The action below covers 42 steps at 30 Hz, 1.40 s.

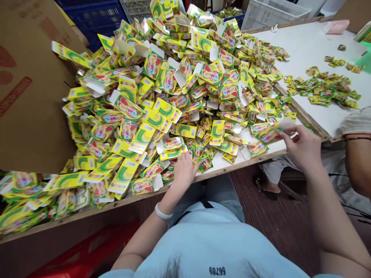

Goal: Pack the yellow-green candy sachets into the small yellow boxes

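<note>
My left hand [184, 169] rests at the table's front edge, fingertips against a yellow box [173, 154] and thumb held apart; I see nothing gripped in it. Just beyond its thumb lie small green and red wrapped candies [204, 156]. Off to the right, my right hand [303, 148] pinches a small yellow and green candy box [271, 134], slightly blurred, above the table edge. Below that box lies another printed box [257, 149] with a white flap. A large heap of such boxes [162, 77], many with flaps open, covers the table before me.
A cardboard carton [34, 85] stands at the left. Loose wrapped candies [324, 87] lie on the white table [304, 50] at right, beside another person's arm [358, 154]. Behind are a blue crate [92, 19] and a white crate [274, 15]. A red stool [87, 251] is below left.
</note>
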Available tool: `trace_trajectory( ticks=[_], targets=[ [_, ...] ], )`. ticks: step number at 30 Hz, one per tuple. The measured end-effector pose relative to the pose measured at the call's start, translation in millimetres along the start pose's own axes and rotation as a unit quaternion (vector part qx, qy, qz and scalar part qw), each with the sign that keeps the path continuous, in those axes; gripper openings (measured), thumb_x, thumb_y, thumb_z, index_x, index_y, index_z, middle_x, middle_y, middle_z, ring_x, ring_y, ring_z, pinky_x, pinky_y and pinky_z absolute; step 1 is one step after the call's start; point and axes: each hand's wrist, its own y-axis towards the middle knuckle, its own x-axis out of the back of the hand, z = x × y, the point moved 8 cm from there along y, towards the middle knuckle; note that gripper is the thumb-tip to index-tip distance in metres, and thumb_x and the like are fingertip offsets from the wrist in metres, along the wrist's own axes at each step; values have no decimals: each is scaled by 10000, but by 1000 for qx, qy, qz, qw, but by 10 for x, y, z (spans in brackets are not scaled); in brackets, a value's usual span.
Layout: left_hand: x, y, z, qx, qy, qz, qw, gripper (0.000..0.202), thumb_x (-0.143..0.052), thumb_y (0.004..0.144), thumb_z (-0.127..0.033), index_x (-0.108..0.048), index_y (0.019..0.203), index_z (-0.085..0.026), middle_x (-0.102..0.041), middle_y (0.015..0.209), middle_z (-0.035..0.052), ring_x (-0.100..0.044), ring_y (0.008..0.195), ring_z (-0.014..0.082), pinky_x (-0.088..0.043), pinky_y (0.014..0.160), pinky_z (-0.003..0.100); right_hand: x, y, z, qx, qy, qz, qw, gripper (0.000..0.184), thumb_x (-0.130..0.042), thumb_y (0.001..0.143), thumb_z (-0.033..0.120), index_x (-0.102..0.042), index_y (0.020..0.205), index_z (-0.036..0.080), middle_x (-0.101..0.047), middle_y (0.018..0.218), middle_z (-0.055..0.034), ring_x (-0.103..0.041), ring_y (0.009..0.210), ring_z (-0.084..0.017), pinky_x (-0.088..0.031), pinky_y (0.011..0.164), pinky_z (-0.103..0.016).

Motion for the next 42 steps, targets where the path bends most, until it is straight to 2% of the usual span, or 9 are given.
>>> trace_trajectory(
  ticks=[3,7,11,16,21,26,31,37,42],
  targets=[
    [-196,30,211,29,30,71,997,286,-656,885,-348,-574,1059,-136,-672,992,153,-634,1000,313,-498,845,401,-227,-36,316,42,-99,-30,994,260,-542,964,371,-681,941,153,-656,1090,-177,-602,773,-218,-374,612,-319],
    [-275,18,263,33,-10,114,993,170,-641,884,-280,-591,972,-144,-691,897,114,-661,912,281,-497,820,386,-1232,-647,1258,163,-34,167,972,316,-589,933,445,-646,802,164,-654,866,-131,-597,878,-275,-435,726,-350],
    [-243,25,294,32,-65,130,989,154,-651,867,-298,-594,929,-169,-701,899,79,-676,874,235,-517,790,342,-1785,-1020,1585,139,58,253,956,250,-689,867,383,-634,874,139,-651,958,-169,-577,973,-321,-465,797,-414],
    [-142,-3,398,56,-219,106,968,96,-574,891,-255,-596,941,-176,-723,1004,96,-700,904,229,-558,797,358,-1715,-996,1455,143,198,287,926,144,-590,929,317,-603,876,184,-652,848,-43,-618,789,-188,-502,682,-289],
    [-92,-42,299,45,-336,164,926,293,-602,887,-345,-612,1130,-182,-739,994,75,-721,909,235,-596,703,324,-1450,-897,1725,210,377,314,846,152,-631,899,335,-614,829,201,-585,1270,-117,-559,1203,-250,-491,903,-355],
    [-32,-85,168,57,-430,218,874,431,-554,896,-551,-713,916,-151,-725,1005,93,-706,837,229,-624,669,347,-1545,-850,1974,218,360,410,809,158,-568,927,267,-537,788,198,-588,756,5,-566,709,-142,-464,690,-262],
    [22,-59,169,104,-469,133,867,411,-781,741,-473,-703,968,-139,-737,933,78,-709,768,202,-608,645,304,-1615,-798,1867,84,491,389,775,220,-687,842,343,-517,822,204,-567,813,13,-562,733,-129,-511,635,-240],
    [-99,128,-49,112,-524,37,843,395,-777,737,-513,-647,851,-158,-695,794,29,-665,662,155,-586,602,272,-1769,-903,1689,-121,669,346,647,487,-786,750,453,-571,1132,242,-697,951,-23,-704,810,-176,-635,685,-349],
    [-28,556,-585,-43,-323,-19,945,302,-484,986,-388,-680,998,-159,-676,1001,107,-663,930,212,-568,778,333,-1509,-769,1132,-176,630,125,746,302,-785,777,425,-679,950,200,-737,842,-24,-694,670,-153,-601,573,-260]
  ],
)
